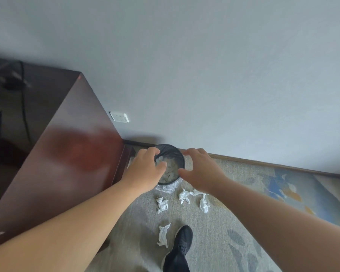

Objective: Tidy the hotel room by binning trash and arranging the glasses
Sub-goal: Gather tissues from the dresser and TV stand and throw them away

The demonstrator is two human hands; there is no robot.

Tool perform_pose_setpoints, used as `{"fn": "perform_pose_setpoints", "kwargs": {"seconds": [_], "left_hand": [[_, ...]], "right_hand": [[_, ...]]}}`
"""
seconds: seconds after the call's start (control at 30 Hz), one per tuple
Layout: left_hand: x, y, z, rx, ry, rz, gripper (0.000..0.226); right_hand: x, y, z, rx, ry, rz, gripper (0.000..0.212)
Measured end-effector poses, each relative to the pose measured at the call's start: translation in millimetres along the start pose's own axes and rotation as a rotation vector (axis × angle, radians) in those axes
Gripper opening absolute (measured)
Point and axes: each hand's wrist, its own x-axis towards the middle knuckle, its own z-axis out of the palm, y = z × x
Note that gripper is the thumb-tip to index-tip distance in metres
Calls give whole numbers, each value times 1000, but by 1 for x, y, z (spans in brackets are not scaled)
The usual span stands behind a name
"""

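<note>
A round black bin (174,149) with a clear liner stands on the carpet against the wall, with crumpled white tissues (171,173) inside. My left hand (145,169) hovers over the bin's left side, its curled fingers and thumb pinching a bit of white tissue (159,160). My right hand (201,170) hovers over the bin's right rim with fingers spread and relaxed, holding nothing. Several crumpled tissues lie on the carpet in front of the bin: one (162,205), another (185,195), a third (204,205), and one nearer me (163,235).
A dark wooden cabinet (73,154) stands close to the left of the bin, with cables on its top. A wall socket (119,116) sits above the skirting. My black shoe (180,250) is on the patterned carpet (243,222) beside the nearest tissue.
</note>
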Motion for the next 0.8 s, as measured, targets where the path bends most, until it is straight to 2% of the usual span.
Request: {"fn": "perform_pose_setpoints", "kwargs": {"seconds": [0.2, 0.53, 0.8], "left_hand": [[-47, -21, 14, -11, -1, 52, 45], [-98, -43, 64, -37, -58, 6, 47], [-100, -85, 178, -49, -89, -107, 46]], "right_hand": [[-52, -1, 29, 4, 64, 2, 59], [-107, 24, 63, -16, -7, 44, 59], [-88, 115, 132, -64, -105, 17, 58]]}}
